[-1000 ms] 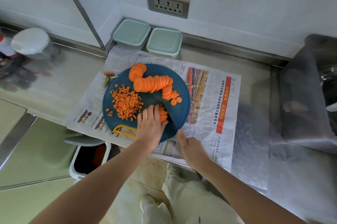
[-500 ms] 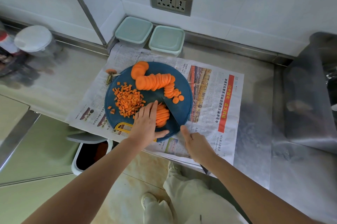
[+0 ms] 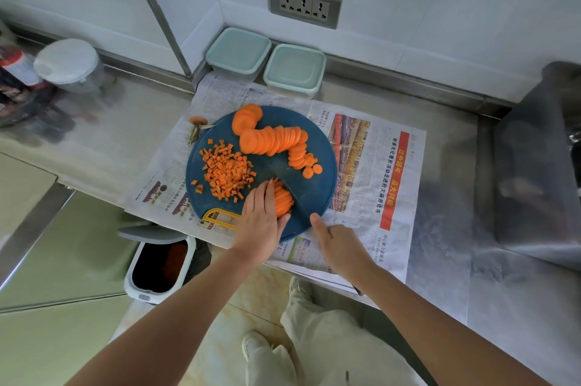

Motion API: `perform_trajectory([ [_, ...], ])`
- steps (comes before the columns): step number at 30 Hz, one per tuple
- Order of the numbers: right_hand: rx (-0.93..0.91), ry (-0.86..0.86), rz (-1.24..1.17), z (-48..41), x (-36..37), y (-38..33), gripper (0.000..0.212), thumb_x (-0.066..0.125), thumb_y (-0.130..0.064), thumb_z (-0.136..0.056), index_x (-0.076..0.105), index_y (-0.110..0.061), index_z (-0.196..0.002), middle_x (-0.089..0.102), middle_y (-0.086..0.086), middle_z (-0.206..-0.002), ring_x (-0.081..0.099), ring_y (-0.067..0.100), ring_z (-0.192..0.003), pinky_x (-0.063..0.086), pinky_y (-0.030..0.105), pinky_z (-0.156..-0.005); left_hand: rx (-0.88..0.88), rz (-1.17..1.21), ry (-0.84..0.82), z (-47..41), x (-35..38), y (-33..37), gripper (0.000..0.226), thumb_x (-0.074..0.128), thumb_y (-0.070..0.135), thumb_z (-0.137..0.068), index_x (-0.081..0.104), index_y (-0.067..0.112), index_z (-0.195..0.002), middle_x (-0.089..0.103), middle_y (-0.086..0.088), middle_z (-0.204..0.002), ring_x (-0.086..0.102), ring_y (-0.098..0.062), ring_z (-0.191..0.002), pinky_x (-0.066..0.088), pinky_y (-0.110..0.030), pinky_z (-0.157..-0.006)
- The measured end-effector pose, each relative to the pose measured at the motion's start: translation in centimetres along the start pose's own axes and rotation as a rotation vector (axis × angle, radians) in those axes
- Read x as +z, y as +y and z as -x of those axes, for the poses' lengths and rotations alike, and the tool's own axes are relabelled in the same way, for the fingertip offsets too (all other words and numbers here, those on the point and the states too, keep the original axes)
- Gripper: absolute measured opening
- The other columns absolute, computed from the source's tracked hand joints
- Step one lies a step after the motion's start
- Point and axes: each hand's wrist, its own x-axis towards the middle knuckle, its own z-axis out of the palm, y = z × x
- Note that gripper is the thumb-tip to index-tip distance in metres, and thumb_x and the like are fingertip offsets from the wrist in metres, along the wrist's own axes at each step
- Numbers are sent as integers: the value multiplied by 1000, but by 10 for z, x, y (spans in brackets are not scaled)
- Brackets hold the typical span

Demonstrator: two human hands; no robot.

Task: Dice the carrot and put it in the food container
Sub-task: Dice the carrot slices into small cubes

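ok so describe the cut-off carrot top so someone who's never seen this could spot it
Find the round dark blue cutting board on the spread newspaper. Beside its far left rim, on the paper, lies the cut-off carrot top. Unlike the orange carrot slices and small carrot cubes on the board, it lies alone and trails a greenish stalk.

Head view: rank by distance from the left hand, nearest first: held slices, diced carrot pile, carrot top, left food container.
1. held slices, touching the left hand, near side of the cutting board.
2. diced carrot pile, just beyond it, board's left.
3. carrot top, on the newspaper past the board's far-left edge.
4. left food container, at the very back.
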Motion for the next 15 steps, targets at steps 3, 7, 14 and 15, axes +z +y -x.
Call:
perform_trajectory([
  [3, -40, 20, -8, 3, 0, 3, 66, 23, -62, -95, 39, -13, -55, 38, 0, -49, 37, 12, -45, 40, 29, -58, -27, 45, -22, 1, 1, 2, 64, 48, 36, -89, 37, -8, -134, 46, -24, -127, 34, -32, -117, 43, -48, -98],
  [7, -60, 7, 39, 11, 6, 6, 68, 14, -70, -84, 32, -13, -51, 28, -2, -44, 30, 12, -40, 41, 31, -58, -48, 83, -37, 2, 0, 3, 64, 35, 40, -93, 35, -8, -135, 45, -24, -128, 32, -33, -119, 43, -49, -99],
  [14, -50, 6, 85, 16, 14, 9, 64, 18, -58, -96, 33, -14, -52, 33, 1, -50, 36, 12, -48, 35, 22, -53, -56, 117, -45, 1, 2, 4, 61, 50, 30, -89, 36, -10, -133, 45, -25, -127, 34, -35, -120, 41, -51, -100],
  [15, -48, 5, 80, 16, 15, 9, 63, 18, -59, -96, 33, -15, -52, 33, 0, -49, 36, 12, -48, 35, 22, -52, -55, 113, -45, 1, 2, 4, 62, 51, 29, -88, 36, -10, -133, 45, -25, -127, 34, -36, -120, 42, -51, -100],
])
